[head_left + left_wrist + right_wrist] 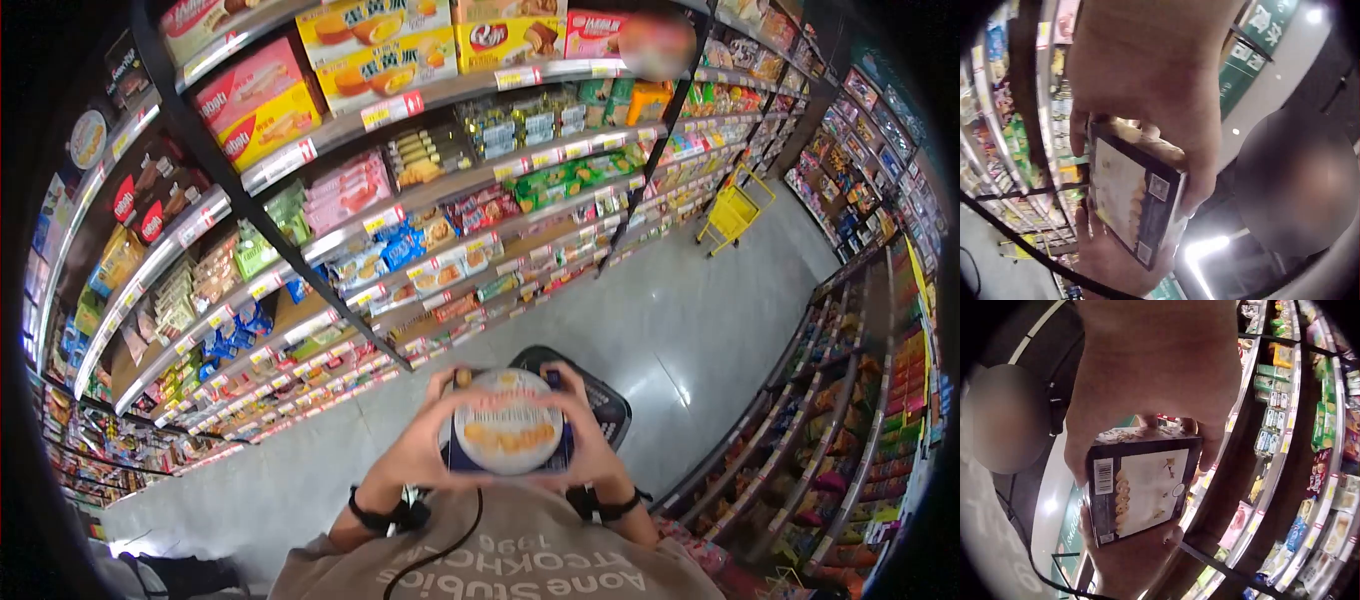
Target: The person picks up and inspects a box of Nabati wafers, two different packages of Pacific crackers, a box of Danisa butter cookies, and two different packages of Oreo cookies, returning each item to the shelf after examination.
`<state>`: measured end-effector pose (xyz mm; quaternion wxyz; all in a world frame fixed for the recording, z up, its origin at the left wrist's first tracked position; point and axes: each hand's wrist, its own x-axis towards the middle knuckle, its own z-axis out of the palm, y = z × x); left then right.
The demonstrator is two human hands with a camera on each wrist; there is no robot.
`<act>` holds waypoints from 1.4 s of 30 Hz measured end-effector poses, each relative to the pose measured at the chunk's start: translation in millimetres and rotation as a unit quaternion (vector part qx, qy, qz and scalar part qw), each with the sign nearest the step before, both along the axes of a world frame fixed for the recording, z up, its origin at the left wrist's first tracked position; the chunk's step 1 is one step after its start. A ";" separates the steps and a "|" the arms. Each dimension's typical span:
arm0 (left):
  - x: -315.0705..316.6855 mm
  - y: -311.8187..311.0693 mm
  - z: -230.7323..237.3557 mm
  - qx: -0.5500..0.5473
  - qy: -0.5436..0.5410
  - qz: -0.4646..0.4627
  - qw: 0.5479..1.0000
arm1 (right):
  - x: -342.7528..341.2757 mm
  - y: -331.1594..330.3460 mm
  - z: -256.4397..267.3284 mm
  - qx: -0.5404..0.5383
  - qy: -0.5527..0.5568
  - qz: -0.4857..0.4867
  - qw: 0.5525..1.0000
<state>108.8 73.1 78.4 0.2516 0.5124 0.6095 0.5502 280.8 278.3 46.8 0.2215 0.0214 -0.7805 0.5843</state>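
- Cookie box (pixel 508 428): held up between both hands, in front of a printed shirt (pixel 500 548); a round pale label with pictured cookies faces the head camera, its lettering partly blurred.
- Left hand (pixel 414 440): curled round one end of the box, thumb and fingers on different sides of it.
- Right hand (pixel 594 440): grips the opposite end in the same way; its wrist view shows a barcode (pixel 1104 476) on a dark-edged panel.
- Black wristbands (pixel 378 512): one on each wrist.
- Snack shelves (pixel 440 225): stocked with packets, yellow pie boxes (pixel 385 65) high up.
- Yellow shopping cart (pixel 733 212): on the grey floor (pixel 665 335), well apart from the hands.
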 end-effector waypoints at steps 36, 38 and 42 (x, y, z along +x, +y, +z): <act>-120.3 -191.5 28.1 -0.043 -0.009 0.034 0.998 | -144.1 -164.0 62.8 -0.055 -0.127 0.148 0.979; -125.7 -204.3 22.7 -0.036 -0.013 0.041 0.998 | -151.4 -175.0 59.1 -0.072 -0.144 0.165 0.973; -129.3 -229.2 18.3 -0.052 -0.003 0.052 0.997 | -161.3 -193.9 61.3 -0.058 -0.175 0.190 0.964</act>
